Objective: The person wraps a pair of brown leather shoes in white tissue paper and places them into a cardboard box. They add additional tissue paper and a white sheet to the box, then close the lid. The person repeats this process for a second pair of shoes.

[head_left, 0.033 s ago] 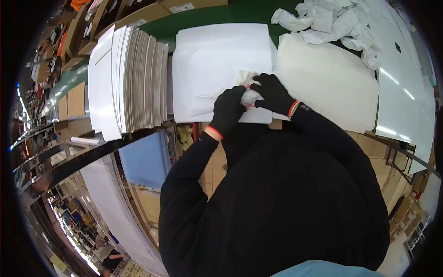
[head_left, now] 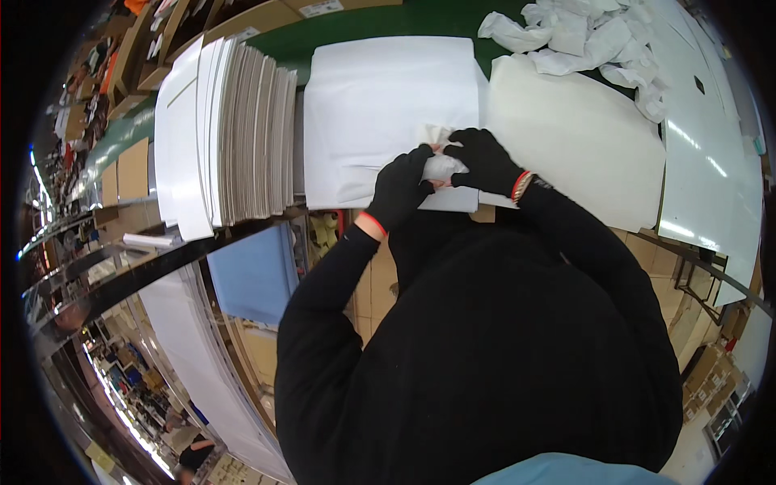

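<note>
**Two gloved hands gripping crumpled white paper over a white box**

A small wad of crumpled white tissue paper (head_left: 443, 166) is being held between two hands in black knitted gloves, just above the near edge of a large flat white cardboard box (head_left: 380, 105). The left hand (head_left: 402, 187) is being closed around the wad from the left, and the right hand (head_left: 485, 160) is being closed on it from the right, fingers curled over its top. Both forearms are being covered by black sleeves. The box is lying on a green surface (head_left: 364, 28). Just left of the box, a thick stack of flat white cardboard sheets (head_left: 234, 129) is standing on edge. Touching the box on its right, a cream-white rounded panel (head_left: 582, 137) is lying flat. Beyond it, at the far right, a loose heap of crumpled white paper pieces (head_left: 582, 36) is resting.
</note>
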A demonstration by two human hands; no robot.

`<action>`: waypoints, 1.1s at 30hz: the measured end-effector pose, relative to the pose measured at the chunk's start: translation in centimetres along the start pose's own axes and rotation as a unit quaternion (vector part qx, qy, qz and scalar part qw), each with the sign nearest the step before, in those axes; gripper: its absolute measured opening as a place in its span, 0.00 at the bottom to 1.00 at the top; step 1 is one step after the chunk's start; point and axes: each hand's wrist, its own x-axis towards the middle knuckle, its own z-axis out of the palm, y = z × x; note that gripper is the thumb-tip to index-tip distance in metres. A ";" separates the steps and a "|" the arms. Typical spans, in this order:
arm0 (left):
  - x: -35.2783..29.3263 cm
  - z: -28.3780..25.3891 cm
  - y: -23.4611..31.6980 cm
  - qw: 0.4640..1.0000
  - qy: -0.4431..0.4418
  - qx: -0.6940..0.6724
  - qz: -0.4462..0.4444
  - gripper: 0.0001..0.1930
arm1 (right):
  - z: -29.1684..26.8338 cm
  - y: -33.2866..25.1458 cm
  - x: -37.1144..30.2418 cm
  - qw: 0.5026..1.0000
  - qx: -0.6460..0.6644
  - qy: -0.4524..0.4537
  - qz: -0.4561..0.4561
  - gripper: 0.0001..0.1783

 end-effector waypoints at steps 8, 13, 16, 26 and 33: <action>5.2 -2.6 -5.3 0.999 -0.040 0.000 0.014 0.25 | -2.9 -4.1 0.6 0.994 -0.092 0.051 0.012 0.42; 4.9 -1.4 -4.9 0.988 0.133 0.072 0.004 0.22 | -1.8 -4.6 2.3 0.994 -0.102 -0.015 0.027 0.54; 2.5 -0.9 -1.7 0.941 0.284 0.167 0.072 0.27 | -0.9 -2.8 3.2 0.996 -0.084 0.006 0.033 0.61; 2.3 0.9 -0.7 0.957 0.213 0.194 0.043 0.34 | 0.0 2.5 6.1 0.995 -0.082 -0.057 -0.006 0.49; 4.6 -2.3 -4.1 0.972 0.125 0.196 0.006 0.18 | -3.5 0.8 2.9 0.983 -0.051 0.171 0.043 0.42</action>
